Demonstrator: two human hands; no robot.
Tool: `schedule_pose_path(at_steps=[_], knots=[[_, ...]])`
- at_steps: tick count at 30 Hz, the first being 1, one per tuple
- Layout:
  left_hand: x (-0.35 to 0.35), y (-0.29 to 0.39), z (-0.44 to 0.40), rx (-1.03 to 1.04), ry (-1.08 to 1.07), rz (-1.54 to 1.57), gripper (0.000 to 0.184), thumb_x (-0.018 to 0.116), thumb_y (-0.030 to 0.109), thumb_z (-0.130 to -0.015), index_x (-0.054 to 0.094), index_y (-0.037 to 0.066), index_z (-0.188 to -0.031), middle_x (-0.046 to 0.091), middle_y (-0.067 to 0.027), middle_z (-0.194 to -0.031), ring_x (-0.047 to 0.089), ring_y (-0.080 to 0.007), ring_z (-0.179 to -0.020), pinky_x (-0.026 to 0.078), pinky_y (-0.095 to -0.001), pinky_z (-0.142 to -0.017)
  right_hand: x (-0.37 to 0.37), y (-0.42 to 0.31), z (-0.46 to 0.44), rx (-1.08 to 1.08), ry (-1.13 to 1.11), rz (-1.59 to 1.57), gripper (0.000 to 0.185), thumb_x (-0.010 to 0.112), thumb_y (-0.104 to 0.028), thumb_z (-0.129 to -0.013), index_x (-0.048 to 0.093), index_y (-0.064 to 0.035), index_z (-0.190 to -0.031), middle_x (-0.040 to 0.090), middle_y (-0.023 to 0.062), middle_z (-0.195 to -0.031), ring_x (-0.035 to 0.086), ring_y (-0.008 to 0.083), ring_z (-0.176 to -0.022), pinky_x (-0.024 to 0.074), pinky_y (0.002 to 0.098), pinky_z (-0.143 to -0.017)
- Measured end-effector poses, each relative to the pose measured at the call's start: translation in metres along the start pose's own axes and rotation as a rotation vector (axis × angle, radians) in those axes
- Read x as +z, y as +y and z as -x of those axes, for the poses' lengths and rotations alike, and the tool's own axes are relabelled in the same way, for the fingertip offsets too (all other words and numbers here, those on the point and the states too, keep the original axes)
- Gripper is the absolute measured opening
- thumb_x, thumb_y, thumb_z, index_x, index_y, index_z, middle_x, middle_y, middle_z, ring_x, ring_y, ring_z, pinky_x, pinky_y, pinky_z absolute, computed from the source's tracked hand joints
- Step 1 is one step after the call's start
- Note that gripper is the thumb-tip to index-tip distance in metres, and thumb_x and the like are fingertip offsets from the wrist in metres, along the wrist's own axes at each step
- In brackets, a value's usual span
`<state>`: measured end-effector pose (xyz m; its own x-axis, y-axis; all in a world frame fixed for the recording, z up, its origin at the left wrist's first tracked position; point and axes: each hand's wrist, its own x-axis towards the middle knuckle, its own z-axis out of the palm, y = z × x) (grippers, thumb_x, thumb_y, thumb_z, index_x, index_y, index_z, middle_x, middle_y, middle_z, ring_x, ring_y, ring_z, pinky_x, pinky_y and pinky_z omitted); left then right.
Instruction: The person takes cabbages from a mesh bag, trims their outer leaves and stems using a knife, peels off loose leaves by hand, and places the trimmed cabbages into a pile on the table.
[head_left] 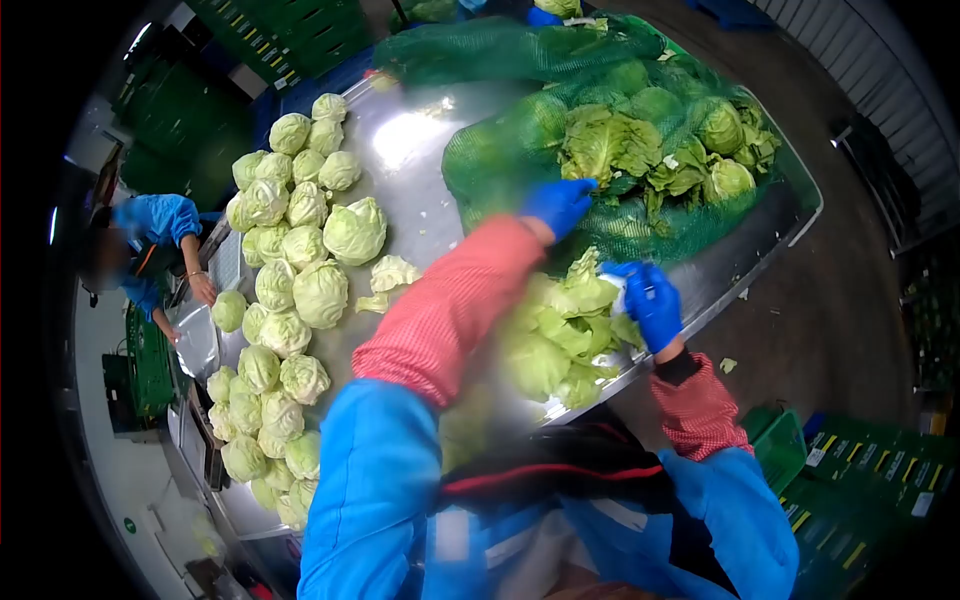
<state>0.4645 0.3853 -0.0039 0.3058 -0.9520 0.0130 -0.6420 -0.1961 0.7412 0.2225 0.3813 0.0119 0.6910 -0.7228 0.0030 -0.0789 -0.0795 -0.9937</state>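
Observation:
My left hand (560,207), in a blue glove, reaches across to the green mesh sack (500,165). Its fingers look closed on the net beside the leafy cabbages (610,142) at the sack's opening. Near the table's front edge is my right hand (655,308), also gloved in blue, with its fingers curled. Something whitish shows beside those fingers, but I cannot make out what it is. Loose cabbage leaves (575,325) lie in a heap just left of my right hand and below my left one.
Many trimmed cabbages (300,245) stand in rows along the left of the metal table (405,215). A co-worker in blue (160,225) reaches toward a cabbage at the far left. Green crates (860,480) are stacked at the lower right.

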Motion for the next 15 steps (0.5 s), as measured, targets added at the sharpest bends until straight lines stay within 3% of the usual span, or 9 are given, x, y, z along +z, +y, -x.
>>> schedule_pose_path(at_steps=[2,5,6,8,9,10,12,14,15], knots=[[0.014,0.014,-0.011,-0.047,-0.124,-0.505,0.038,0.062,0.020,-0.080,0.063,0.010,-0.116,0.067,-0.0156,-0.099,0.065,-0.0295,-0.091,0.049,-0.0378,-0.083,-0.030,-0.003,-0.021,0.035,0.154,-0.062,0.024,0.050,-0.021,-0.097,0.066,-0.0050,-0.104,0.067,0.0021,-0.089,0.042,0.0010,-0.058,0.0356,0.0169,-0.052],[0.068,-0.027,-0.017,-0.006,-0.834,-0.812,0.035,0.056,0.023,-0.083,0.063,0.016,-0.117,0.067,-0.0163,-0.102,0.064,-0.0330,-0.096,0.049,-0.0424,-0.085,-0.043,-0.005,-0.052,-0.077,0.131,-0.150,0.028,0.049,-0.027,-0.098,0.065,-0.0040,-0.103,0.056,-0.0026,-0.067,0.040,0.0016,-0.050,0.0320,0.0176,-0.046],[0.081,-0.041,0.004,-0.020,-0.622,-0.605,0.033,0.051,0.025,-0.087,0.063,0.017,-0.117,0.066,-0.0161,-0.102,0.063,-0.0338,-0.096,0.049,-0.0444,-0.085,-0.041,-0.003,-0.062,-0.083,0.117,-0.176,0.027,0.049,-0.026,-0.098,0.064,-0.0041,-0.104,0.060,-0.0013,-0.073,0.040,0.0010,-0.052,0.0326,0.0176,-0.046],[0.068,-0.006,0.015,-0.136,-0.752,-0.613,0.032,0.047,0.022,-0.090,0.062,0.010,-0.115,0.065,-0.0191,-0.100,0.064,-0.0346,-0.090,0.050,-0.0430,-0.080,-0.039,-0.004,-0.076,-0.061,0.039,-0.143,0.022,0.050,-0.024,-0.097,0.062,-0.0055,-0.100,0.066,0.0027,-0.093,0.041,0.0006,-0.055,0.0355,0.0171,-0.050],[0.048,0.013,0.022,-0.086,-0.626,-0.556,0.030,0.050,0.021,-0.089,0.062,0.009,-0.114,0.064,-0.0195,-0.099,0.063,-0.0346,-0.089,0.050,-0.0414,-0.080,-0.037,-0.004,-0.082,-0.047,-0.001,-0.128,0.019,0.051,-0.023,-0.097,0.060,-0.0062,-0.097,0.069,0.0047,-0.103,0.042,0.0005,-0.057,0.0370,0.0169,-0.052],[0.025,0.025,0.034,-0.041,-0.498,-0.497,0.029,0.053,0.019,-0.088,0.061,0.008,-0.113,0.063,-0.0200,-0.098,0.062,-0.0345,-0.088,0.050,-0.0398,-0.080,-0.033,0.004,-0.088,-0.069,-0.018,-0.187,0.020,0.051,-0.022,-0.097,0.062,-0.0056,-0.100,0.069,0.0027,-0.100,0.043,0.0009,-0.058,0.0378,0.0175,-0.053],[-0.006,0.014,0.062,0.107,0.380,-0.205,0.031,0.061,0.017,-0.084,0.060,0.004,-0.112,0.061,-0.0188,-0.099,0.061,-0.0329,-0.090,0.049,-0.0375,-0.081,-0.027,0.008,-0.094,-0.072,-0.063,-0.167,0.020,0.052,-0.022,-0.097,0.064,-0.0057,-0.101,0.069,0.0010,-0.094,0.044,0.0012,-0.059,0.0382,0.0181,-0.053],[-0.057,0.029,0.068,-0.231,0.744,-0.077,0.047,0.070,0.025,-0.081,0.055,0.000,-0.118,0.060,-0.0166,-0.109,0.059,-0.0282,-0.100,0.047,-0.0362,-0.086,-0.022,0.017,-0.097,-0.024,-0.095,-0.122,0.021,0.053,-0.022,-0.096,0.066,-0.0067,-0.102,0.066,-0.0012,-0.083,0.046,0.0022,-0.060,0.0397,0.0194,-0.054],[-0.058,-0.028,0.064,-0.393,0.922,0.004,0.064,0.072,0.038,-0.079,0.051,-0.002,-0.124,0.060,-0.0192,-0.111,0.058,-0.0276,-0.104,0.046,-0.0366,-0.088,-0.017,0.028,-0.097,-0.045,-0.115,-0.124,0.021,0.053,-0.023,-0.096,0.065,-0.0065,-0.101,0.066,-0.0010,-0.084,0.045,0.0020,-0.058,0.0382,0.0189,-0.052]])
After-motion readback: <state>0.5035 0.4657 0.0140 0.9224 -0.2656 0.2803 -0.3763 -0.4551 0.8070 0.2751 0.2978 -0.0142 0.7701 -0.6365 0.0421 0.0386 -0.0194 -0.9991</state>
